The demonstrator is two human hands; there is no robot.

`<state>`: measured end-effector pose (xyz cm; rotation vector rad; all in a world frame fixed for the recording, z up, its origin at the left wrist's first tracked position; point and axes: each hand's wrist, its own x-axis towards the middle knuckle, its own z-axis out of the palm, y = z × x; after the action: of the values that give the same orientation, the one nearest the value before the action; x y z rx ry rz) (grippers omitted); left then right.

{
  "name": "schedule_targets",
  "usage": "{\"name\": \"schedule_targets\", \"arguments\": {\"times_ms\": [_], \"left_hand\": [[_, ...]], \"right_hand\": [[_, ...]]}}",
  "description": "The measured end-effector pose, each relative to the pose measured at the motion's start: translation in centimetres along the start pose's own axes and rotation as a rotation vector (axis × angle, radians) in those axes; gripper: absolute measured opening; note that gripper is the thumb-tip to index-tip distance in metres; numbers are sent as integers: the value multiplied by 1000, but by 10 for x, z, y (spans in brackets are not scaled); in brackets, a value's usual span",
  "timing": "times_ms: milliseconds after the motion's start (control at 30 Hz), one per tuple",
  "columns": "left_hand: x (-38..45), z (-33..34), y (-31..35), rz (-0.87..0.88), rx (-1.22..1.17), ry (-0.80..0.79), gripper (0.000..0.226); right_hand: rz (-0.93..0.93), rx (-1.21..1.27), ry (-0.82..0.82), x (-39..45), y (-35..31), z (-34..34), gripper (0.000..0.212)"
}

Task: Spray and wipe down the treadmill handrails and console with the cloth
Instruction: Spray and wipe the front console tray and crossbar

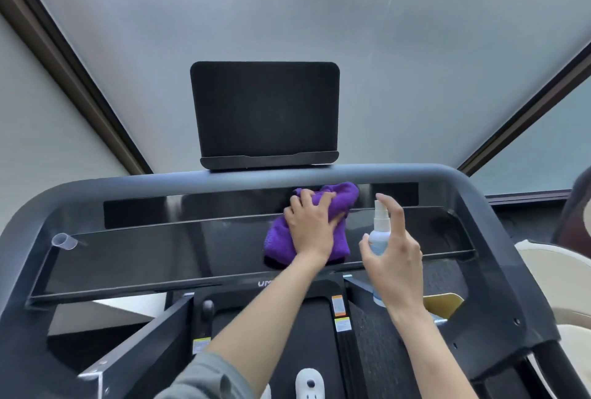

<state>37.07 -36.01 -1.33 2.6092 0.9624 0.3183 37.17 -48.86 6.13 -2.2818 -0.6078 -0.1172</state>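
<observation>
Left hand (311,227) presses flat, fingers spread, on the purple cloth (281,238), which lies bunched on the treadmill's glossy black console (160,251), right of centre. Just beside it, the right hand (396,258) grips a small spray bottle (379,232) upright, forefinger raised over the nozzle.

Two bare forearms come up from the bottom edge of the head view, ending in the left hand (311,226) and the right hand (395,254). The left arm wears a grey sleeve (204,379) of soft, creased fabric, pushed back so that the forearm beyond it is uncovered. The right arm shows no sleeve, and neither hand wears a glove, ring or watch that can be made out.
</observation>
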Motion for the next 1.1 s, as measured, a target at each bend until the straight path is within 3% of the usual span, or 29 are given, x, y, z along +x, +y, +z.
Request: {"name": "schedule_targets", "arguments": {"times_ms": [100,333,433,500,667,900,1100], "left_hand": [[-5,-7,-15,34,-79,-60,38],[-28,-67,-171,-406,-95,248,37],[-31,-69,-188,-542,-97,301,41],[-27,-59,-161,-483,-58,267,42],[-19,-29,-79,-113,8,140,39],[-8,-6,-32,-95,-48,95,38],[-8,-2,-29,-58,-68,127,34]], "right_hand": [[2,-12,-6,0,0,-3,69],[3,9,-46,-2,-7,6,68],[4,4,-46,-8,-8,9,67],[19,-21,-33,-12,-4,10,68],[81,-94,55,-24,18,-8,69],[138,-268,237,-5,56,-56,65],[106,-302,221,9,58,-53,67]]}}
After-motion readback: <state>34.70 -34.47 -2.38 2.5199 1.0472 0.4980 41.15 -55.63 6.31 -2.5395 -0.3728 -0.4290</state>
